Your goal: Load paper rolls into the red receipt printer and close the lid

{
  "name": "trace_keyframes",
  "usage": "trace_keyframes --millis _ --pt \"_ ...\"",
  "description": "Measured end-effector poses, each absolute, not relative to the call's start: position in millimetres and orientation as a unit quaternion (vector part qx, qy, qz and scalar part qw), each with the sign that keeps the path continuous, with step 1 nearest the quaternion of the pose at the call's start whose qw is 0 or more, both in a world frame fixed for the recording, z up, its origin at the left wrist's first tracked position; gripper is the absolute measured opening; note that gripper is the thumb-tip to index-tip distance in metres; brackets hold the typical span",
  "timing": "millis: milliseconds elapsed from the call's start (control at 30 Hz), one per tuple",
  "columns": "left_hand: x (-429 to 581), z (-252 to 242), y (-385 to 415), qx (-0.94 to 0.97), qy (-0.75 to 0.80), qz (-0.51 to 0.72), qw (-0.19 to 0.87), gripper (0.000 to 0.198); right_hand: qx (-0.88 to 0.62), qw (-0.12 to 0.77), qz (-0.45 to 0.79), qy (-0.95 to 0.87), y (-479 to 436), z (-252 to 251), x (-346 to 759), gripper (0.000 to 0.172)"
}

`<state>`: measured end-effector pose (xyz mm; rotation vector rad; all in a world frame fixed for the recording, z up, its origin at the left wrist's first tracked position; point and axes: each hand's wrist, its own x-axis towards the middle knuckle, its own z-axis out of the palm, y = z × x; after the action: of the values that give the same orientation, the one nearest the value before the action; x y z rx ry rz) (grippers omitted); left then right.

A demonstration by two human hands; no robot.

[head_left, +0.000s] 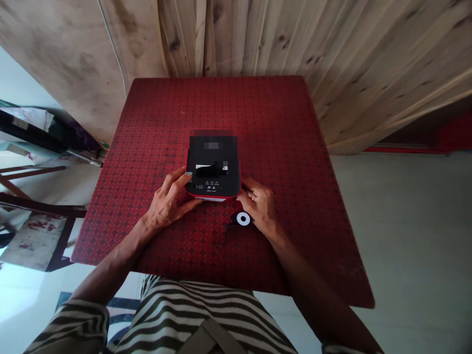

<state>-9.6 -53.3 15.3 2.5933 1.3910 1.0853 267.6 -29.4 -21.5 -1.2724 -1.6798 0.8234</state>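
A black, red-edged box-like device (213, 178) is at the middle of the table, its dark face towards me with small printed marks and a white label. Part of that face is blurred out. My left hand (166, 202) grips its left side and lower left corner, fingers along the edge and thumb beneath. At the lower right corner, my right hand (261, 202) has bent fingers pressed against the edge. Just below that hand lies a small black round item with a white ring face (243, 219), a thin dark strip trailing from it to the left.
The table (273, 123) has a red patterned cover and stands against a wooden plank wall (250, 39). A wooden chair (40, 231) is close to its left edge. A white cable (112, 44) runs down the wall. Pale tiled floor (398, 221) lies to the right.
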Motion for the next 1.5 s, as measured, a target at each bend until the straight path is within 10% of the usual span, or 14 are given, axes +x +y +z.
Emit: trace_keyframes --millis 867,1033,1333,1500 --pt "-4.8 23.6 -53.3 0.815 0.457 0.357 -0.015 0.062 -0.511 0.417 0.364 -0.658 -31.0 -11.8 271.2 0.023" --pt "-8.0 16.6 -51.7 0.826 0.436 0.356 -0.027 0.071 -0.536 0.453 0.135 -0.7 -23.4 30.4 276.1 0.022" --pt "-6.2 7.8 -55.5 0.829 0.444 0.34 0.013 0.088 -0.432 0.014 0.079 -0.898 41.1 98.3 207.4 0.032" --pt "-4.8 3.5 -55.5 0.824 0.445 0.35 0.021 0.089 -0.431 -0.09 0.125 -0.889 60.5 100.5 189.2 0.028"
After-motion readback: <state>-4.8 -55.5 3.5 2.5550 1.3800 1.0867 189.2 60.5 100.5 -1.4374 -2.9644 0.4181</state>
